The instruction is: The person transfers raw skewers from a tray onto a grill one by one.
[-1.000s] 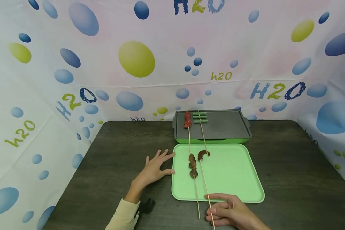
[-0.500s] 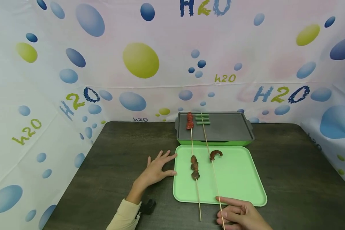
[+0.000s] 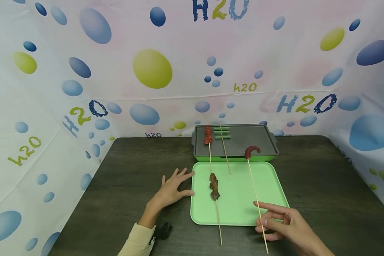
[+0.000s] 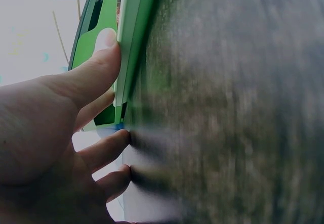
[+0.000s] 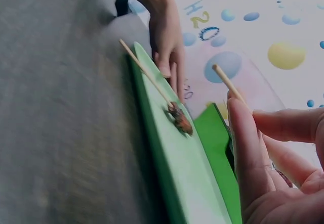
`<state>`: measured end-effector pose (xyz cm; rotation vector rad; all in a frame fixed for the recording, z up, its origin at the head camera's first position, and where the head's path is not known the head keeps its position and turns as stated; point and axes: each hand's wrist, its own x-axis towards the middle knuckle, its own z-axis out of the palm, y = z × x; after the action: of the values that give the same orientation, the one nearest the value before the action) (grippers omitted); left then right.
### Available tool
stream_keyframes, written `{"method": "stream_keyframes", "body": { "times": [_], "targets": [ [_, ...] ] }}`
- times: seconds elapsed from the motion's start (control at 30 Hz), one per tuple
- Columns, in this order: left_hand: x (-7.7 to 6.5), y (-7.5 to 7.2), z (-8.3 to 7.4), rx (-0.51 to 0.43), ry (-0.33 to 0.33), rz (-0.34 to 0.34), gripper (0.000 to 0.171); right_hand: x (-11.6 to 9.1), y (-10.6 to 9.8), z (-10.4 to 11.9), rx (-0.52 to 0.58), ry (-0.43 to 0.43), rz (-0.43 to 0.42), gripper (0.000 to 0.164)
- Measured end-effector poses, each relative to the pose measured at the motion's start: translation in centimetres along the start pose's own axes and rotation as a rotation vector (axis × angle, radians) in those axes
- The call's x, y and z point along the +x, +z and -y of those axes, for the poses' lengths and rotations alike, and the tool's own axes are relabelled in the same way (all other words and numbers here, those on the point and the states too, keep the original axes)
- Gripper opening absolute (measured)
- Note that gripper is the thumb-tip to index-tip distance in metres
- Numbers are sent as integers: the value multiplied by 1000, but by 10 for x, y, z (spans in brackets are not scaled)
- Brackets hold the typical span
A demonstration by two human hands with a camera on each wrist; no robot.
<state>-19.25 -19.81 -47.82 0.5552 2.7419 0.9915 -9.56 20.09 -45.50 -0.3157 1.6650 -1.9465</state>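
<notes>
- In the head view, a skewer [image 3: 252,182] tipped with a curled reddish-brown piece [image 3: 248,153] is pinched between thumb and fingers of the right hand [image 3: 284,221]; this grip is firm-looking, and set near the plain end.
- The curled piece is seen against the near edge of the dark grill plate [image 3: 240,140]; whether contact is made cannot be told.
- With the weight far from the grip, steadiness would probably be helped by a firm pinch and small, slow wrist turns, so that the stick is not rolled.
- The pale green tray [image 3: 233,209] is touched at its left rim by the left hand [image 3: 172,192], its fingers spread and nothing grasped; light pressure there should suffice.
- Care is advised on the left: a red skewer [image 3: 208,135] and a green-piece skewer [image 3: 222,132] are laid on the grill plate, their sticks reaching over the tray, where a brown-chunk skewer [image 3: 214,186] is lying.
- Open room is offered on the plate's right part, bounded by its raised rim, which should be cleared from above.
</notes>
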Motion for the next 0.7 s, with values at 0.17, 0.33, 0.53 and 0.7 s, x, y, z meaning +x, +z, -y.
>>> {"method": "stream_keyframes", "body": {
  "times": [0.17,0.33,0.53,0.7],
  "targets": [
    [0,-1,2,-5,-5,5,74,9,-7,8,-95,0,-69,44],
    [2,0,2,0,0,6,73,19,-14,10,-128,16,-116,41],
    [1,1,2,-6,-4,10,74,34,-21,18,-132,31,-143,49],
    [1,1,2,-13,-8,14,74,47,-25,28,-93,20,-165,45]
  ]
}}
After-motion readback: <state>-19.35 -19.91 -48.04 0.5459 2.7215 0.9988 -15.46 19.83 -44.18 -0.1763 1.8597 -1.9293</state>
